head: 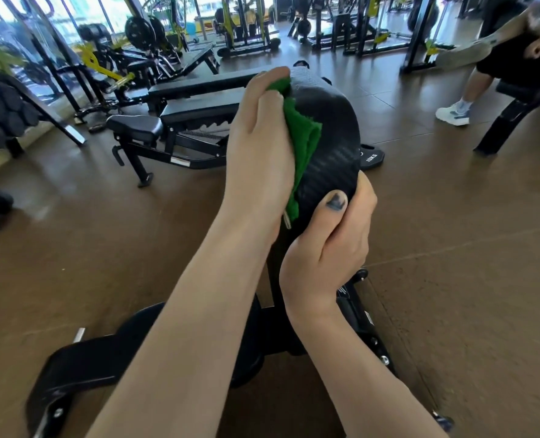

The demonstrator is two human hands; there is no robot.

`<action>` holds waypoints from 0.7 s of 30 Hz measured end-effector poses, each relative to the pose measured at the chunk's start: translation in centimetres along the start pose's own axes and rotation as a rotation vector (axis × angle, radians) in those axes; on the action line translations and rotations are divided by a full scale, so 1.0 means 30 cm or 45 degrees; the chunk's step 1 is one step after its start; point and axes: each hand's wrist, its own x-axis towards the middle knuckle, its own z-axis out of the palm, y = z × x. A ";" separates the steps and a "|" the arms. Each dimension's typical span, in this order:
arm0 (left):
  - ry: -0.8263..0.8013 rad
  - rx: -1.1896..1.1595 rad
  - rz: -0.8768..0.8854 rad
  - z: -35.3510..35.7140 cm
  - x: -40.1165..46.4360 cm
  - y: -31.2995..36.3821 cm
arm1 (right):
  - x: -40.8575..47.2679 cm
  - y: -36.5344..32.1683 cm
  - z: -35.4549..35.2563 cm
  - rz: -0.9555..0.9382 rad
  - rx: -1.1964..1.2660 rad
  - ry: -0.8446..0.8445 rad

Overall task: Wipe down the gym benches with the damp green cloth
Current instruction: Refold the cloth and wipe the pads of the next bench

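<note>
Cloth (303, 140) half hidden under left hand (259, 153)

The cloth (303, 147) is bright green against a black pad (332, 134) with a fine carbon-weave pattern. The right hand (328, 245) has a thumbnail with chipped dark blue polish. The floor (452, 216) is brown, glossy, crossed by thin tile seams. The benches (199, 105) behind are black with black frames, and the machines (101, 66) carry yellow-green parts. A black plate (371, 158) bears white lettering. A seated person wears a white shoe (453, 112).
</note>
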 end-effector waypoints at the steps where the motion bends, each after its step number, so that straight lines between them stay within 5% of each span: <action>1: 0.004 -0.028 -0.011 0.003 0.029 0.004 | 0.000 0.001 -0.001 -0.001 -0.003 0.001; 7: 0.062 -0.046 -0.239 -0.020 0.293 -0.062 | -0.005 0.005 0.000 0.006 -0.009 -0.007; 15: -0.090 -0.188 -0.076 -0.004 0.038 -0.044 | -0.007 0.019 0.004 -0.011 -0.029 -0.003; 21: 0.043 -0.127 -0.214 -0.006 0.281 -0.055 | -0.006 0.010 0.000 0.006 -0.027 -0.015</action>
